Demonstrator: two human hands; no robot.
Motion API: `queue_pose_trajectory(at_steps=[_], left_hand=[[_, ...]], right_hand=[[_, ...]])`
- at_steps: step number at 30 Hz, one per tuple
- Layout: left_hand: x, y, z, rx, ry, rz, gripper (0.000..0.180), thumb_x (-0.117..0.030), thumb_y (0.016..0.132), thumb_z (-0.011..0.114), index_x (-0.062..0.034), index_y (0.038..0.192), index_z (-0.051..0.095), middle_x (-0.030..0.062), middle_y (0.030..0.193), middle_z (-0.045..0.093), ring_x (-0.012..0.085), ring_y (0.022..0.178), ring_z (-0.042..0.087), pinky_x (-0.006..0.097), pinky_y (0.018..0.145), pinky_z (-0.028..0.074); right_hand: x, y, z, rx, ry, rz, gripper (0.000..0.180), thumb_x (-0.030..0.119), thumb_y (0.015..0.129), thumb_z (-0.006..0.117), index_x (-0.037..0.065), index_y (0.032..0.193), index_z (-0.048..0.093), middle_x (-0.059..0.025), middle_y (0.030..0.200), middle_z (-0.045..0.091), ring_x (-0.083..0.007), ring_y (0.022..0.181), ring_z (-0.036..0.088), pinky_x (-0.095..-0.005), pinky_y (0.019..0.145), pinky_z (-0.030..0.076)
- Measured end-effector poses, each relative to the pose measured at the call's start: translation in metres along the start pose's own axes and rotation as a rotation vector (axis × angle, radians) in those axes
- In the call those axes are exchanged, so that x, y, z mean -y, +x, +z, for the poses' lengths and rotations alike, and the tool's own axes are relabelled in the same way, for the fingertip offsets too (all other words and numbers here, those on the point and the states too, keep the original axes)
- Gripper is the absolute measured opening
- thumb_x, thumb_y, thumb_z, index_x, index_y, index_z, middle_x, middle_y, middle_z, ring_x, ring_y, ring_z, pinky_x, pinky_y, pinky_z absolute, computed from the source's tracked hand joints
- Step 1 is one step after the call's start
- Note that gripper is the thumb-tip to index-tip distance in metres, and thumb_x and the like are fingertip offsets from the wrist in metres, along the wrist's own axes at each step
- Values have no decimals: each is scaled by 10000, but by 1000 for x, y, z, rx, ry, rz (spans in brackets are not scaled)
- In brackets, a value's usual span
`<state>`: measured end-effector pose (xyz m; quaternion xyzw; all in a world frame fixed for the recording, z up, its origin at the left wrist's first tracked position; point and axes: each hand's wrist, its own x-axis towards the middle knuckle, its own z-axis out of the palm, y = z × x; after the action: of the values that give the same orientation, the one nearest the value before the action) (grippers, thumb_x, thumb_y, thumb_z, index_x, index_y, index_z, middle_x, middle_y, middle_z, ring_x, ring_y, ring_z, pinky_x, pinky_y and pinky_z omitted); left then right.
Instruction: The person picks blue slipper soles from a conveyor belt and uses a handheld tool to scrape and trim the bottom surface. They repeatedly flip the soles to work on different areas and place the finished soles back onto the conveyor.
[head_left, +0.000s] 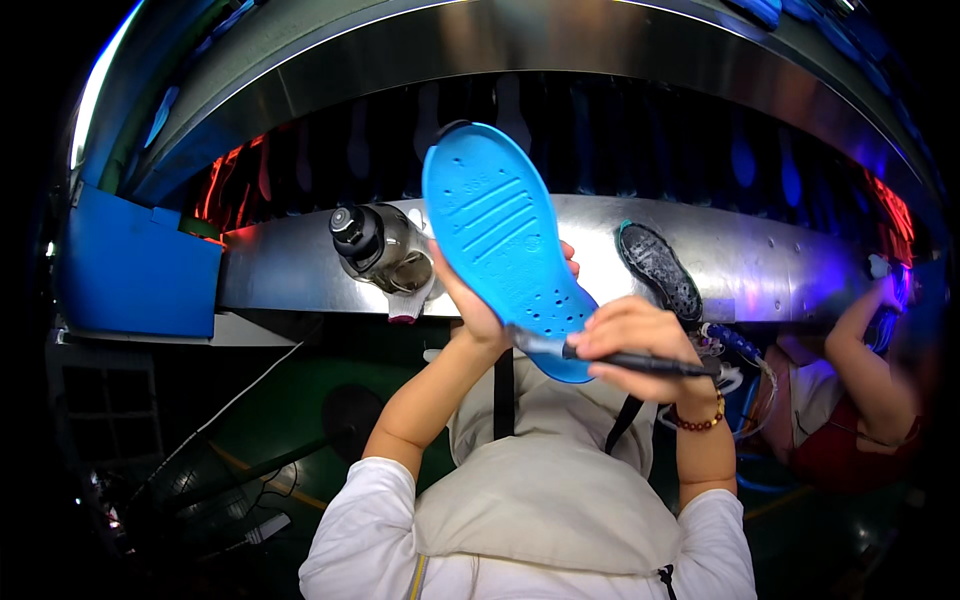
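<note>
A bright blue shoe sole [495, 215] is held up in front of me, tilted, its wide end pointing away. Grooves, small holes and raised lines mark its surface, and a dark patch sits at the far tip. My left hand [472, 300] grips its left edge, with fingertips showing past the right side. Closed around the black handle of a brush [640, 362] is my right hand [640, 335]. The brush's pale end lies over the near, narrow part of the sole; whether it touches is hard to tell.
A dark sole-shaped piece [660, 270] with whitish smears lies on the metal bench [760, 250]. Left stands a grey see-through bottle [385, 245] with a black lid, beside a pale cloth [408, 303]. Dark hanging strips [640, 140] line the opening behind. Another person's arm [865, 350] is at right.
</note>
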<state>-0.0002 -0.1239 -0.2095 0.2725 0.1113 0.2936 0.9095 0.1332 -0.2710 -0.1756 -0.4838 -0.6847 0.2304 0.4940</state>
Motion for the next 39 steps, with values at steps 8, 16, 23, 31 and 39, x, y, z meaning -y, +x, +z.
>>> queue_pose_trajectory(at_steps=[8, 16, 23, 31, 39], left_hand=[[-17, 7, 8, 8, -35, 80, 1032, -832, 698, 67, -4, 1200, 425, 230, 952, 583, 322, 817, 610, 439, 696, 521], [-19, 3, 24, 92, -139, 38, 976, -797, 741, 162, -37, 1338, 298, 203, 1208, 481, 335, 1056, 525, 471, 902, 435], [-3, -11, -19, 225, -2, -206, 741, -512, 832, 414, -13, 1360, 265, 211, 1237, 477, 338, 1065, 537, 457, 926, 428], [-34, -3, -2, 260, 219, -649, 619, -332, 816, 546, 42, 1282, 386, 192, 1131, 553, 222, 960, 590, 316, 820, 489], [-46, 3, 0, 233, 503, -931, 642, -334, 803, 514, 61, 1291, 381, 212, 1207, 507, 262, 1018, 558, 328, 921, 416]], right_hand=[[-2, -12, 3, -119, 142, 95, 215, -15, 681, 686, 8, 894, 668, -116, 911, 667, -225, 909, 594, -324, 816, 471], [-16, -24, 14, -366, 701, 253, 217, -38, 737, 635, -38, 953, 624, -182, 1004, 629, -224, 958, 592, -306, 870, 455], [16, -10, 12, -113, 339, 227, 210, -40, 695, 670, -38, 904, 651, -177, 948, 654, -236, 885, 644, -305, 798, 500], [15, -6, 6, 112, 219, 130, 222, -37, 672, 705, -27, 887, 653, -167, 952, 655, -262, 880, 651, -315, 771, 521], [15, 1, -21, 225, 191, 85, 240, -26, 697, 681, 1, 934, 658, -154, 990, 649, -243, 863, 656, -292, 743, 529]])
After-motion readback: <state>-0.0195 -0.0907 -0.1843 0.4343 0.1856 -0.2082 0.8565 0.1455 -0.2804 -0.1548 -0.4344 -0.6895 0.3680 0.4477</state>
